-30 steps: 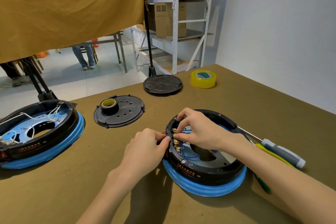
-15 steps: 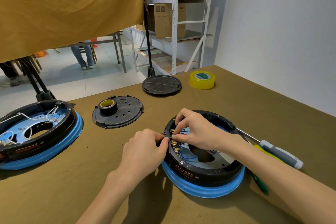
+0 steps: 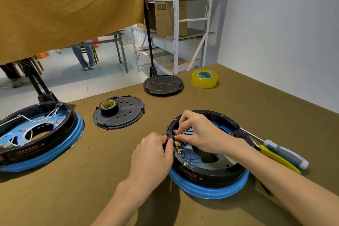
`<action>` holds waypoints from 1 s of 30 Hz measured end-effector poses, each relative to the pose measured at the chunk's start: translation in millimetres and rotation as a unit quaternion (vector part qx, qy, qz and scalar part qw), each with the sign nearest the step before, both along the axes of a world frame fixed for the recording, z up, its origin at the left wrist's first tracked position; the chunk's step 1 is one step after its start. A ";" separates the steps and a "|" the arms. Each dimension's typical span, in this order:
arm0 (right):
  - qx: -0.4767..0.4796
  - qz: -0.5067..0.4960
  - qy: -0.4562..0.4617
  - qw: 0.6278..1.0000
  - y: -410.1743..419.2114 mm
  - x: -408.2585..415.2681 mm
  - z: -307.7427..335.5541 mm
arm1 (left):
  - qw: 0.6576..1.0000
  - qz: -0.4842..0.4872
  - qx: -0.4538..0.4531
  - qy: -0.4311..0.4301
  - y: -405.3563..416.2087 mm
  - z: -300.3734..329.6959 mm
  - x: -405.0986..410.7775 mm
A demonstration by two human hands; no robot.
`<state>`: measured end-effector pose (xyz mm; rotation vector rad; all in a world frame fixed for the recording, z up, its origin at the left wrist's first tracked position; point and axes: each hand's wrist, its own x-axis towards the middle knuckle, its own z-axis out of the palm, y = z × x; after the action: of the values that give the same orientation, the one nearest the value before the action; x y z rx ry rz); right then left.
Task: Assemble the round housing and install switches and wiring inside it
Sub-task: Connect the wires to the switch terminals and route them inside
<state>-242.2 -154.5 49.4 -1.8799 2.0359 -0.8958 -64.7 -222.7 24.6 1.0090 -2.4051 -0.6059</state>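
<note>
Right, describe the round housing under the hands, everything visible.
The round housing is a black ring on a wider blue base, lying flat on the brown table. Brass terminals and blue wires line its left inner wall. The left hand grips its rim from outside; the right hand pinches at the terminals.

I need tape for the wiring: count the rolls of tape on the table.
2. A yellow tape roll lies at the table's far side near the wall; a black tape roll sits on the perforated black cover left of centre. No others show.
</note>
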 end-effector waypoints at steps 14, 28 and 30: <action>-0.019 -0.023 -0.047 0.998 1.3 -6.3 1.2 | 1.000 0.001 0.009 -0.007 -13.2 1.0 4.0; 0.014 -0.002 0.016 1.000 -12.5 -8.8 3.3 | 0.998 -0.042 0.025 0.044 -12.9 -5.3 -0.9; 0.019 0.000 0.005 1.000 -11.9 -10.4 1.9 | 0.997 -0.036 0.033 0.057 -12.2 -6.1 -1.5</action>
<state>-252.7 -166.5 51.3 -1.8687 2.0426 -0.8445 -66.3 -234.9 18.4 0.8929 -2.3422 -0.7517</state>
